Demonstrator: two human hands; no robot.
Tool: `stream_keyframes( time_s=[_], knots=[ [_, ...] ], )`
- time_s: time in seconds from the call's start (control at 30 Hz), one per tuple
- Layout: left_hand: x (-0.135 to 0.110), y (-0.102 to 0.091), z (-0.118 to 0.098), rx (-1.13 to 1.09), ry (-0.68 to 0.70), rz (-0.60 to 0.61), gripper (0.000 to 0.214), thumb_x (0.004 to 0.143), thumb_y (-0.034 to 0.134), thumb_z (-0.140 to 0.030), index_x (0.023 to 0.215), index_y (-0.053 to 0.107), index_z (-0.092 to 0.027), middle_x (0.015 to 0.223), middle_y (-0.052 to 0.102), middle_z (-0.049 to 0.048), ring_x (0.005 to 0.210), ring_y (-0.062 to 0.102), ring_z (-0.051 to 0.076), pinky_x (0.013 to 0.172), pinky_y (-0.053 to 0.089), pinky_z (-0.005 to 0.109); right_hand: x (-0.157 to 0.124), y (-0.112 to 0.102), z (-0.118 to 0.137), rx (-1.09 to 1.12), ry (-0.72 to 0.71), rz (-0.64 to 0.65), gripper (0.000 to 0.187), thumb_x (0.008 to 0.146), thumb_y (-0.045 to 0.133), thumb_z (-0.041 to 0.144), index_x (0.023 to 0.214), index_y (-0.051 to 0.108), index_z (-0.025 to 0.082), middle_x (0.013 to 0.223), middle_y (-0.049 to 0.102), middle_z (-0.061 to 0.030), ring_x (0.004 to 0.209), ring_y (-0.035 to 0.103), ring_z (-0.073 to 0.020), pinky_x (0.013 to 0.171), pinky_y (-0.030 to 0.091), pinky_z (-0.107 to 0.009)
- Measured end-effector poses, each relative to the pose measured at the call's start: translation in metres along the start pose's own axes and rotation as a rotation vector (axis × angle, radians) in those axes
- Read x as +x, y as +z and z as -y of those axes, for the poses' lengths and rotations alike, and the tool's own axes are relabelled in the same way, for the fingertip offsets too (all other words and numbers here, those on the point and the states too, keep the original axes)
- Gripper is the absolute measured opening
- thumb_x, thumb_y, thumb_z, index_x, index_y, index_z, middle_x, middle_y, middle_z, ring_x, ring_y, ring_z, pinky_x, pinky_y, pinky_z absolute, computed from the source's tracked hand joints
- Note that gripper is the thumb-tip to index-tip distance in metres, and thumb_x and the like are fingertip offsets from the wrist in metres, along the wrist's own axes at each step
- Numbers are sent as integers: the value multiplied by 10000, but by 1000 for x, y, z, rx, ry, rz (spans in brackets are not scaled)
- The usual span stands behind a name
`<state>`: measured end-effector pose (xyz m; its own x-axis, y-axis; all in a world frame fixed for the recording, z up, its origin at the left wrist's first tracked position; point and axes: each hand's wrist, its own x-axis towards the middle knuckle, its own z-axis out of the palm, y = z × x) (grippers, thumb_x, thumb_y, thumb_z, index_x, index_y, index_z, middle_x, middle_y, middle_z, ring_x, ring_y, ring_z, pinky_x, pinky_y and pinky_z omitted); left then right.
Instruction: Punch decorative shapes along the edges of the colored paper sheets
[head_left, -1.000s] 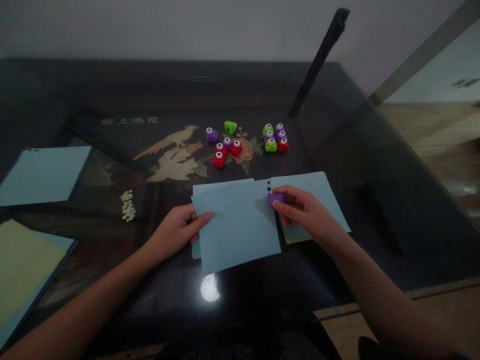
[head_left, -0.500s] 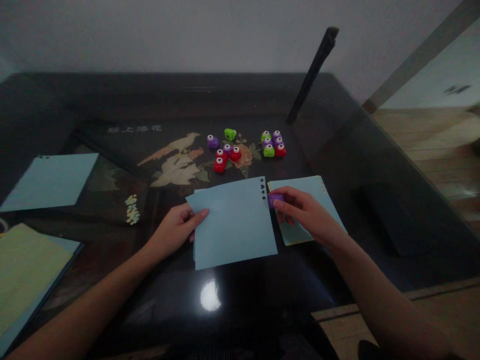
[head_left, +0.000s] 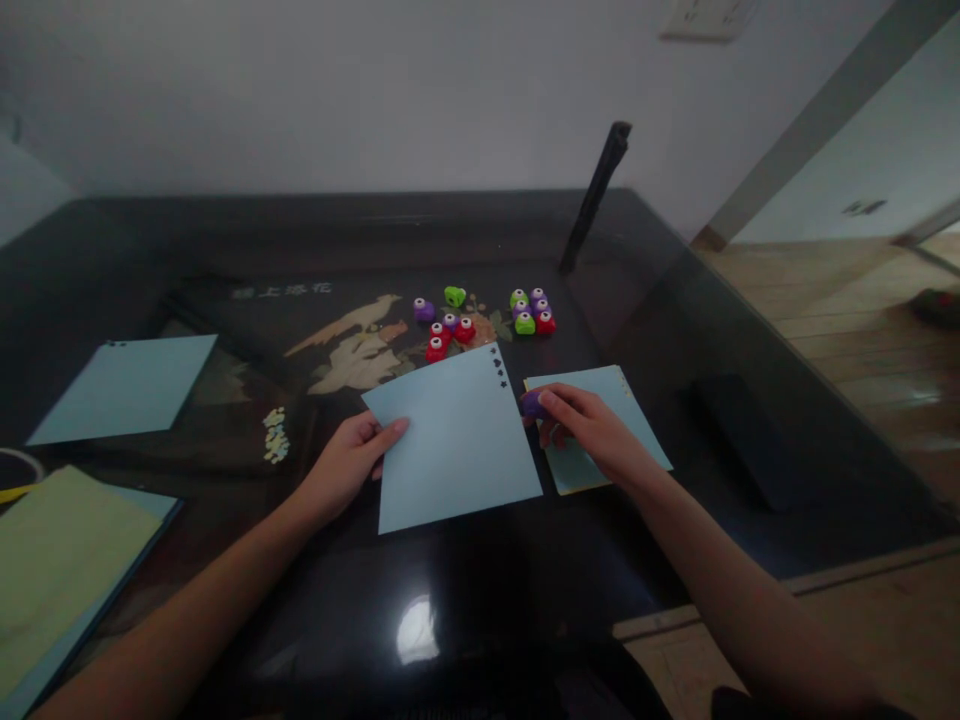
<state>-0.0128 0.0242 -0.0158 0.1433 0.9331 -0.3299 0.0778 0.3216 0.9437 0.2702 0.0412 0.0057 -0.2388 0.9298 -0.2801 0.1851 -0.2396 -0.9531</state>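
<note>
Head view; clock centred on the held blue sheet (head_left: pixel 457 440), twelve toward the wall (head_left: pixel 337 100).

Held blue sheet: one; four small dark shapes cut in a row by its right edge, at one o'clock.

Left hand (head_left: pixel 358 452): at nine o'clock; pinching the sheet's edge, thumb above, fingers beneath.

Right hand (head_left: pixel 585 420): at three o'clock; thumb and fingers pinching a purple punch (head_left: pixel 534 404), just beside the sheet's right edge; contact cannot be told.

Paper stack (head_left: pixel 600 385): blue on top, yellow edge showing; beneath the right hand.

Loose punches (head_left: pixel 436 350): six; purple, green, red; twelve o'clock.

Punch block (head_left: pixel 524 323): six, two columns; one o'clock.

Dark stick (head_left: pixel 596 195): tilted; one o'clock, farther out.

Paper cutouts (head_left: pixel 276 435): pale heap; nine o'clock.

Second blue sheet (head_left: pixel 127 390): dark marks along top edge; between nine and ten.

Yellow sheet (head_left: pixel 71 550): laid over blue; between eight and nine.

Dark oblong (head_left: pixel 742 440): three o'clock, well apart.

Table (head_left: pixel 517 590): glossy, black; bird design (head_left: pixel 352 355) between ten and eleven.
</note>
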Motion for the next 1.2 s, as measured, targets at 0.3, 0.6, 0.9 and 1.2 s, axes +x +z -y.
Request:
stream_keyframes(
  time_s=[0.3, 0.6, 0.9, 1.2],
  knots=[
    [-1, 1, -7, -211, -27, -37, 295, 672, 749, -380, 709, 596, -131, 462, 461, -87, 345, 281, 22, 335, 185, 139, 0, 4, -3, 245, 26, 35, 516, 870, 399, 618, 887, 596, 141, 723, 699, -70, 444, 541, -103, 427, 306, -237],
    [3, -4, -5, -385, -68, -54, 192, 708, 743, -262, 762, 625, -120, 549, 615, -20, 368, 451, 55, 367, 385, 147, 4, -5, -3, 340, -44, -22, 477, 841, 479, 602, 846, 625, 148, 735, 659, -53, 518, 515, -99, 458, 297, -229],
    [0, -2, -15, -470, -130, -125, 38, 801, 630, -113, 764, 635, -113, 585, 682, 22, 455, 617, 122, 453, 519, 194, 26, -38, 24, -93, -259, -244, 350, 789, 610, 443, 969, 624, 144, 830, 653, -48, 626, 560, -114, 561, 450, -252],
    [0, -1, -14, -471, -121, -114, 29, 789, 653, -108, 769, 637, -122, 644, 707, 45, 481, 635, 130, 465, 536, 191, 96, -82, 7, -650, -193, -476, 216, 773, 648, 342, 834, 651, 135, 802, 683, -98, 653, 606, -165, 649, 456, -301]
  ],
)
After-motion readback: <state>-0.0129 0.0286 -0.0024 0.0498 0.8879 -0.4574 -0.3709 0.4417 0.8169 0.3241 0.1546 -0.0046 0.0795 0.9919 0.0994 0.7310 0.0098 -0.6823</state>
